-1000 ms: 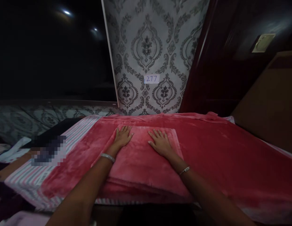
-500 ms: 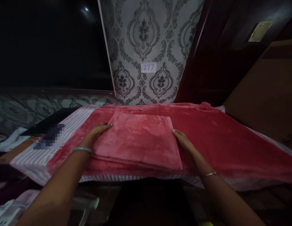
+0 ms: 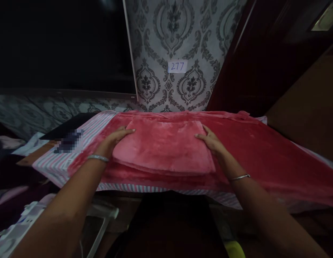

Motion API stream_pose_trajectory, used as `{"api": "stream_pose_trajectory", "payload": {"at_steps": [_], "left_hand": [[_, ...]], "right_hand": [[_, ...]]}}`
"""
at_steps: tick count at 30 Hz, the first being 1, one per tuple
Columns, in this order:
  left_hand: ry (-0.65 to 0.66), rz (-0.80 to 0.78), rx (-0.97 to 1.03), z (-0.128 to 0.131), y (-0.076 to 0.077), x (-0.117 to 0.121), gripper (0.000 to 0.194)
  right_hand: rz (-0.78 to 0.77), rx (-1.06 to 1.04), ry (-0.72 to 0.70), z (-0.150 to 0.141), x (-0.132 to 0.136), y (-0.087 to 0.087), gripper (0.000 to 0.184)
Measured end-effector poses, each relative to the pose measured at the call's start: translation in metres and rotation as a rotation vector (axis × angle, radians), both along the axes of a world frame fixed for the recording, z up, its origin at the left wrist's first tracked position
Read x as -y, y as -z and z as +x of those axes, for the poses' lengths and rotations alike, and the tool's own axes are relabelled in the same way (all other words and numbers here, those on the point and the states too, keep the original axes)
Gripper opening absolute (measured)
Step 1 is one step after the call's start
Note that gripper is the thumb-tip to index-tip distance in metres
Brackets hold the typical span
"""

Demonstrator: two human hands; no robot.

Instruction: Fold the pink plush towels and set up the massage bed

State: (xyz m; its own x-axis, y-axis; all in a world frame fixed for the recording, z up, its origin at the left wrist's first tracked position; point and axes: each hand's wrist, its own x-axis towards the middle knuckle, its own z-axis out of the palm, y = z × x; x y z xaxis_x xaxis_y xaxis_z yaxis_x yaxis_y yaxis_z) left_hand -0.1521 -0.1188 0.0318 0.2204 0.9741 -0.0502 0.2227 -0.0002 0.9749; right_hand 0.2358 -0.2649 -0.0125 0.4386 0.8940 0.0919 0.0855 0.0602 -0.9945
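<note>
A folded pink plush cloth (image 3: 163, 147) lies across the middle of a red plush blanket (image 3: 244, 150), its front edge bowed and its layers showing there. My left hand (image 3: 118, 136) grips the left side, with the thumb on top and the other fingers partly hidden. On the opposite side, my right hand (image 3: 211, 140) holds the right edge, thumb over the upper face and fingers around the side. Beneath the red blanket, a striped sheet (image 3: 95, 125) shows at the left and along the front.
A large dark screen (image 3: 61, 46) stands at the back left. Patterned wallpaper (image 3: 173, 93) carries a paper label reading 277 (image 3: 177, 66). A brown panel (image 3: 311, 93) rises at the right. A white plastic object (image 3: 18, 225) sits low at the left.
My right thumb has moved from the cloth's edge onto its top. The cloth's front edge has become more curved. The camera view has shifted slightly.
</note>
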Motion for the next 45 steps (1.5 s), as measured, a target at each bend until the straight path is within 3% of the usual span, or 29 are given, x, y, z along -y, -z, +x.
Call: {"api": "stream_pose_trajectory", "payload": {"at_steps": [3,5,7,12,14,16,19,21,24,27,30,36,45], "left_hand": [[0.091,0.021,0.124,0.01,-0.012,0.012,0.067],[0.113,0.03,0.186,0.017,-0.01,0.021,0.067],[0.122,0.011,0.209,0.023,0.006,0.028,0.066],[0.128,-0.141,0.188,0.026,0.063,0.03,0.078],[0.118,-0.087,0.108,0.022,0.072,0.021,0.081],[0.062,0.026,-0.014,0.02,0.066,0.009,0.087],[0.001,0.277,-0.285,0.035,0.041,-0.005,0.089],[0.089,0.431,-0.485,0.061,0.025,-0.006,0.083],[0.249,0.503,-0.731,0.108,0.013,0.002,0.082],[0.303,0.54,-1.024,0.137,0.021,0.011,0.084],[0.289,0.56,-1.155,0.142,0.04,0.014,0.083],[0.278,0.604,-1.179,0.137,0.064,0.008,0.083],[0.246,0.662,-1.128,0.137,0.07,0.005,0.08]], "right_hand": [[0.024,0.115,0.041,0.028,-0.01,-0.025,0.091],[0.016,0.176,0.04,0.048,-0.013,-0.027,0.087],[-0.038,0.263,0.054,0.062,-0.012,-0.015,0.084],[-0.255,0.467,0.088,0.07,-0.004,0.034,0.063],[-0.278,0.486,0.092,0.067,-0.004,0.04,0.059],[-0.302,0.564,0.14,0.062,-0.009,0.033,0.065],[-0.302,0.871,0.209,0.04,-0.029,0.011,0.069],[-0.267,1.081,0.158,0.015,-0.046,-0.004,0.064],[-0.296,1.223,0.015,-0.024,-0.069,-0.013,0.06],[-0.379,1.295,-0.048,-0.046,-0.08,-0.005,0.058],[-0.351,1.358,-0.037,-0.049,-0.082,0.015,0.057],[-0.276,1.37,0.025,-0.044,-0.084,0.041,0.055],[-0.224,1.352,0.054,-0.047,-0.081,0.039,0.055]]}}
